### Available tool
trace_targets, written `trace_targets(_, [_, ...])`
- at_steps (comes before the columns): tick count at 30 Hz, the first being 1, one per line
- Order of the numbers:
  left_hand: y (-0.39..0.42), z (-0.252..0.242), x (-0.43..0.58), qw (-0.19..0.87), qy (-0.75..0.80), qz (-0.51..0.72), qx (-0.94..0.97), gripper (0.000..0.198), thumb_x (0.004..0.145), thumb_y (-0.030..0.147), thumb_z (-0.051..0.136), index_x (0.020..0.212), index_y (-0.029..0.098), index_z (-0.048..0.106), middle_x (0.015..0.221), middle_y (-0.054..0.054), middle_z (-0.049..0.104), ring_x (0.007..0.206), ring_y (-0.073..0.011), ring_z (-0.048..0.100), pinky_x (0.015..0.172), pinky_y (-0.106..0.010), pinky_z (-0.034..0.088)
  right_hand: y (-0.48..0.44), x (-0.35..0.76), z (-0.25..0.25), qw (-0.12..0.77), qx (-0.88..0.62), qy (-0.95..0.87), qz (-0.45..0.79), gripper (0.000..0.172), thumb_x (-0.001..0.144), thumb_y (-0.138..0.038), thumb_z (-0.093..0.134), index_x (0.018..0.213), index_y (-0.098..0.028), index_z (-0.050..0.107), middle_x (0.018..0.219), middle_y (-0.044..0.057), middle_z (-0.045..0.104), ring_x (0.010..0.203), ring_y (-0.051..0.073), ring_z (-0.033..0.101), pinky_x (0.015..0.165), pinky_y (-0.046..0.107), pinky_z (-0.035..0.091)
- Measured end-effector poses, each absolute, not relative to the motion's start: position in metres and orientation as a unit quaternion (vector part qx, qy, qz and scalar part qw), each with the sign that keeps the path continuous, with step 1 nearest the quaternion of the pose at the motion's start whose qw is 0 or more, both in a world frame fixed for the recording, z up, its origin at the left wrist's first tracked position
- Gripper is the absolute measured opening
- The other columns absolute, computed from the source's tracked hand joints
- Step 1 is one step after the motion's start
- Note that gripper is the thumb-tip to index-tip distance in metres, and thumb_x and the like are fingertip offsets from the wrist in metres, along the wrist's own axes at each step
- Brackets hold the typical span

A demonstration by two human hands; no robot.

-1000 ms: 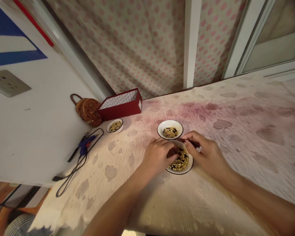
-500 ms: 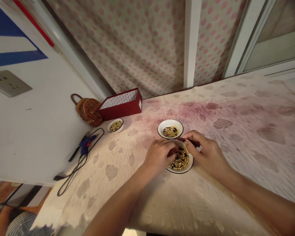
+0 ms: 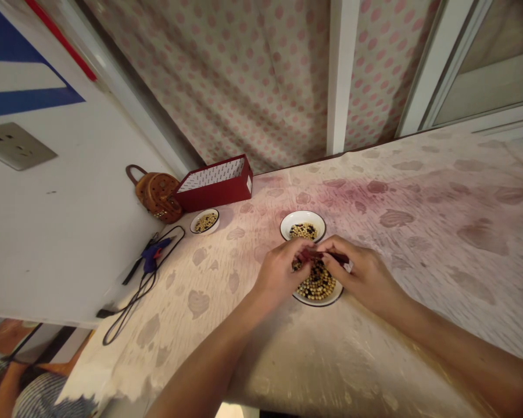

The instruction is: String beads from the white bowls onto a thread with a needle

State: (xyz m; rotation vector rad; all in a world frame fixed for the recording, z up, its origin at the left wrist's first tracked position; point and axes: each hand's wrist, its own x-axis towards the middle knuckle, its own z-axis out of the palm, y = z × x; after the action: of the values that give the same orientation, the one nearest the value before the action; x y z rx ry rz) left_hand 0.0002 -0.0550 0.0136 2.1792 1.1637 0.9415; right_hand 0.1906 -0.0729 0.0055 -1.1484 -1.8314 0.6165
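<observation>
A white bowl with a dark rim (image 3: 317,302) stands in front of me, holding many yellow and black beads (image 3: 320,283). Over its far side, my right hand (image 3: 359,264) pinches a thin dark reddish-brown strip (image 3: 340,257), whose exact kind I cannot make out. My left hand (image 3: 283,270) is closed at the fingertips just above the beads, close to the strip's left end. Whatever sits between its fingers is too small to tell. Right behind is a second white bowl (image 3: 286,226) with similar beads, partly covered by my fingers.
A third small bowl (image 3: 196,229) of beads stands to the left, before an open red box (image 3: 218,194). Beside the box are a brown backpack-shaped bag (image 3: 159,194) and a blue glue gun (image 3: 150,255) with its cord. Another person's arm (image 3: 9,389) shows at lower left.
My left hand has lifted out of the beads in the near bowl and come up toward my right fingertips. The right hand has shifted slightly and keeps its hold on the strip.
</observation>
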Motion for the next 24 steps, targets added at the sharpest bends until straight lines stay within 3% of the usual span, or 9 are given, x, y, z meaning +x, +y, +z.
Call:
trace_targets(6, [-0.0554,0.0126,0.0012,0.269,0.402,0.377,0.79,0.035,0.084,0.004,0.062,0.114,0.023,0.063,0.107,-0.001,0.076,0.089,-0.0128,0.073,0.085,-0.029,0.063,-0.0716,0.1894,0.0056,0.429,-0.443,-0.746,0.249,0.012,0.096,-0.024,0.051,0.095,-0.024,0.062,0.079,-0.002,0.074,0.067,0.015,0.069,0.062,0.027,0.049])
trace_targets(24, [-0.0557,0.0136,0.003,0.3,0.399,0.392,0.773,0.032,0.085,0.004,0.061,0.111,0.022,0.064,0.104,-0.002,0.075,0.093,-0.0132,0.073,0.089,-0.031,0.064,-0.0714,0.1902,0.0051,0.424,-0.445,-0.752,0.239,0.011,0.096,-0.025,0.05,0.095,-0.024,0.061,0.076,-0.002,0.072,0.063,0.015,0.067,0.06,0.027,0.048])
